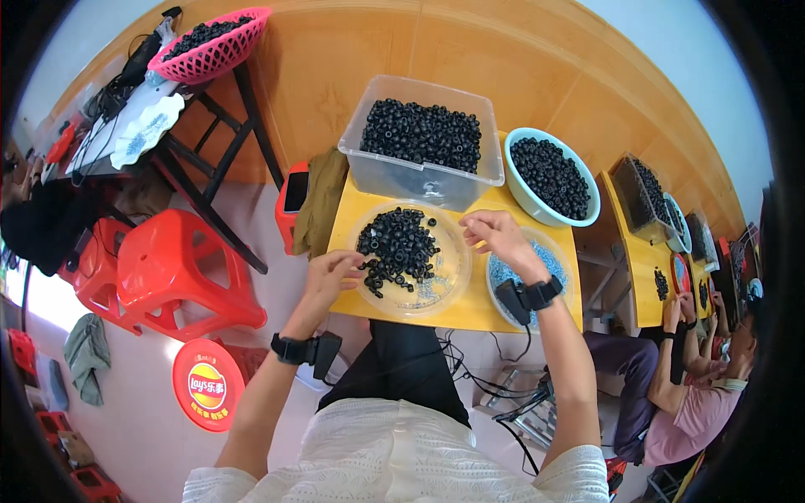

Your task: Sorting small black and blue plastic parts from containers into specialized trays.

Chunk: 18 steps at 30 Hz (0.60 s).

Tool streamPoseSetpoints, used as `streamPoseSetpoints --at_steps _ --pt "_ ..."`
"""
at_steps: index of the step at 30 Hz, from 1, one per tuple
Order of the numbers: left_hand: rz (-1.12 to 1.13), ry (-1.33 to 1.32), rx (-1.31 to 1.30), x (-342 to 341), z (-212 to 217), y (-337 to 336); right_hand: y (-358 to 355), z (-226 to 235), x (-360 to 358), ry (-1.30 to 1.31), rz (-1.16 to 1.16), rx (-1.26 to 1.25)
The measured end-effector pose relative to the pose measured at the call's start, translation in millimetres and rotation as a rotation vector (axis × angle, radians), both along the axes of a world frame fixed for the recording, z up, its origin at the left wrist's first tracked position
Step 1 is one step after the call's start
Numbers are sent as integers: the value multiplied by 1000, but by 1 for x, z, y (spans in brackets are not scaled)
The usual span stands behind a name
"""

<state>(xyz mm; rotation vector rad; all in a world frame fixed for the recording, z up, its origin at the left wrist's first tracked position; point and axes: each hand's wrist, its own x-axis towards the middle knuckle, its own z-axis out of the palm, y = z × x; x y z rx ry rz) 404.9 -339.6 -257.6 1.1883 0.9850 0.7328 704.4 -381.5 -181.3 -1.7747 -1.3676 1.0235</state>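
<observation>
A shallow clear round tray (457, 281) on the yellow table holds a heap of small black ring-shaped parts (398, 243) and some tiny pale-blue pieces (429, 291). My left hand (329, 278) is at the tray's left rim, its fingertips drawn together beside the black parts; whatever they hold is too small to make out. Over the tray's right edge, my right hand (501, 237) has its fingers curled into a pinch, and anything inside is hidden. Beneath my right wrist lies a second round tray of tiny blue pieces (547, 256), partly covered by the arm.
Behind the trays stand a clear plastic bin (428, 180) and a light-blue basin (518, 189), both full of black parts. Red stools (180, 264) and a pink basket (205, 60) are at left. A co-worker (692, 411) sits at right. Cables (478, 377) hang below the yellow table (344, 220).
</observation>
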Motion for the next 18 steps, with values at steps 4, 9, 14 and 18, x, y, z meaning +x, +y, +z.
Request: streamPoseSetpoints --at_steps 4,9,14,18 --pt "40 -15 38 -18 -6 -25 -23 -21 10 -241 107 43" --pt "74 369 780 -1 -22 -42 -48 -65 -59 -584 151 348" --pt "271 411 527 11 -53 -28 -33 -95 -120 -768 272 474" --pt "263 423 557 5 -53 -31 -32 -102 -128 -775 302 450"
